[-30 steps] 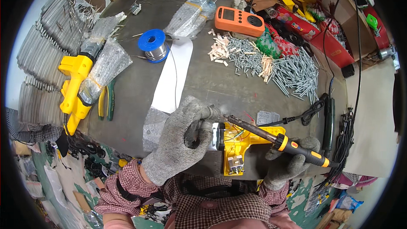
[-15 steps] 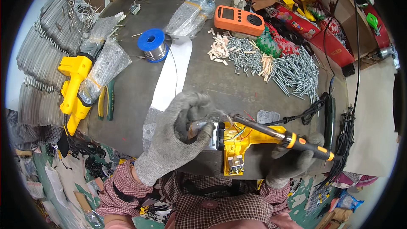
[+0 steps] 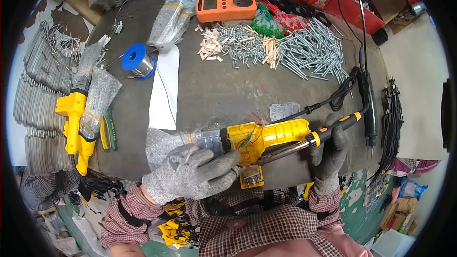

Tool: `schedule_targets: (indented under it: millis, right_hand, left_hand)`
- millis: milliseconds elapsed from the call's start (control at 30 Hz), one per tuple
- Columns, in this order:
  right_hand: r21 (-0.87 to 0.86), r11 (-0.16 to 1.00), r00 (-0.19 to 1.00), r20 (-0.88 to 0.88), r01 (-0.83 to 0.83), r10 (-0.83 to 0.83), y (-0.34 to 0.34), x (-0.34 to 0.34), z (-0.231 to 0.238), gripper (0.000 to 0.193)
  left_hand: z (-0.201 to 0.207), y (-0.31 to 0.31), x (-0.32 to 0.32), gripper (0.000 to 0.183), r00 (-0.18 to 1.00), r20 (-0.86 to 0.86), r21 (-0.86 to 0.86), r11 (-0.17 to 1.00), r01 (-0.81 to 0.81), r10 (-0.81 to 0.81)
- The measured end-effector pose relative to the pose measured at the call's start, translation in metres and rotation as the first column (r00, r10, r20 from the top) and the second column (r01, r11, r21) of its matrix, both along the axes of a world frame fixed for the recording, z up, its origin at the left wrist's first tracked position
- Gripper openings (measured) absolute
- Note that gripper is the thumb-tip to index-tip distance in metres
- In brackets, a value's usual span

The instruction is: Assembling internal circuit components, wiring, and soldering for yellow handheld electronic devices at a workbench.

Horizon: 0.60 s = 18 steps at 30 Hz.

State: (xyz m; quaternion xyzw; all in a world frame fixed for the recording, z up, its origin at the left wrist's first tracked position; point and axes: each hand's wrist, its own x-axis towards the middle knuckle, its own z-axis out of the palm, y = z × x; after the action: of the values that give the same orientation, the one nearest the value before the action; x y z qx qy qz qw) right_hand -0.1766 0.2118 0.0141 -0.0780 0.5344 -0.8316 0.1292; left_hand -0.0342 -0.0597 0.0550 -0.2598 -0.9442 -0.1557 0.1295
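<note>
My right hand [image 3: 329,154], in a grey glove, grips the black-and-orange handle of a soldering iron [image 3: 346,122]. The iron's metal barrel slants left, its tip over the lower part of an open yellow heat gun housing [image 3: 278,133]. Coloured wires [image 3: 252,135] show inside the housing, and a small metal switch-like part [image 3: 251,175] sits at its near end. Bubble wrap [image 3: 164,145] covers the housing's nozzle end. My gloved left hand [image 3: 197,171] lies across the near side, fingers bent together close to the iron's tip; what they pinch is hidden.
A blue solder spool [image 3: 134,57] stands beside a white paper strip [image 3: 164,90]. Beyond lie an orange meter [image 3: 226,8] and piled screws [image 3: 312,50]. Yellow heat guns [image 3: 71,119] and pliers [image 3: 109,131] are at left. A dark corded tool [image 3: 369,109] lies at right.
My left hand has come down from its raised position onto the near side of the housing. The soldering iron has tilted, its tip now lower and its handle end higher. The view has shifted.
</note>
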Motion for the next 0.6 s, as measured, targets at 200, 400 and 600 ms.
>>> schedule_targets:
  millis: [200, 400, 600]
  right_hand:
    - [0.019, 0.998, 0.995, 0.079, -0.059, 0.058, 0.000, 0.002, -0.003, 0.041]
    - [0.066, 0.998, 0.998, 0.050, 0.020, -0.023, -0.005, 0.004, -0.002, 0.035]
    - [0.048, 0.999, 0.999, 0.037, 0.013, -0.014, -0.002, 0.002, -0.003, 0.033]
  left_hand:
    - [-0.002, 0.000, -0.024, 0.021, 0.965, 0.259, 0.139, 0.990, -0.004, -0.032]
    - [-0.001, 0.003, -0.029, 0.022, 0.905, 0.425, 0.366, 0.916, -0.163, -0.009]
    - [0.005, 0.009, -0.033, 0.030, 0.872, 0.489, 0.300, 0.933, -0.198, 0.028]
